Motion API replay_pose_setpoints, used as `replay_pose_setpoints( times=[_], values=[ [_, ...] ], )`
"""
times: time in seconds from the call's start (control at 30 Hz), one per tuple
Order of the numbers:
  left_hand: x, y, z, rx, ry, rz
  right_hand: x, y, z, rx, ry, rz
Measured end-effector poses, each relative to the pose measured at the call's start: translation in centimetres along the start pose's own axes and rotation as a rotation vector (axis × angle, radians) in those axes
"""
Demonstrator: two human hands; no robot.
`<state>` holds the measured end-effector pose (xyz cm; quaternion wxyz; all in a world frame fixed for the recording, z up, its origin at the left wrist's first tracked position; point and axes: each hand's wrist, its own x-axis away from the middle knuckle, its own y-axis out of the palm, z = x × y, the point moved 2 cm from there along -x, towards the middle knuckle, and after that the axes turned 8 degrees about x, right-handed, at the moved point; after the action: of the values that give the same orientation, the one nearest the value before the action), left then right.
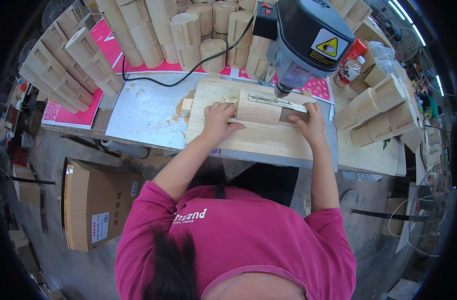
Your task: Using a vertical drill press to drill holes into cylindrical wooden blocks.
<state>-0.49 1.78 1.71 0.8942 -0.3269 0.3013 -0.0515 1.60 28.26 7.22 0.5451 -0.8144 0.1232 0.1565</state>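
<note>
A rounded pale wooden block (258,112) lies on its side on a flat wooden board (273,142), under the drill press (308,45). A slim metal strip (278,103) runs along its top. The drill chuck (282,90) hangs just above the strip. My left hand (219,120) grips the block's left end, thumb on the near side, fingertips partly hidden behind it. At the other end, my right hand (311,122) closes around the strip's right end and the darker piece beneath, thumb in front. Whether the drill bit touches the work cannot be made out.
Stacked wooden blocks (186,37) line the back of the table, with more at the left (58,75) and right (383,107). A black cable (188,67) crosses the tabletop. A plastic bottle (349,71) stands right of the drill. A cardboard box (96,205) sits on the floor.
</note>
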Motion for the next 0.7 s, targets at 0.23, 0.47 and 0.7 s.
replay_pose_setpoints(
  times=[0.23,0.47,0.7],
  values=[
    [-0.3,0.1,-1.4,0.133,-0.052,-0.153,-4.5,-8.0,-0.5,-0.204,-0.023,0.160],
    [-0.3,0.1,-1.2,0.107,-0.013,-0.138,-13.3,-13.6,-7.6,-0.253,-0.069,0.191],
    [-0.4,-0.1,-0.8,0.137,-0.051,-0.135,-4.8,-13.5,-8.5,0.128,-0.140,0.488]
  ],
)
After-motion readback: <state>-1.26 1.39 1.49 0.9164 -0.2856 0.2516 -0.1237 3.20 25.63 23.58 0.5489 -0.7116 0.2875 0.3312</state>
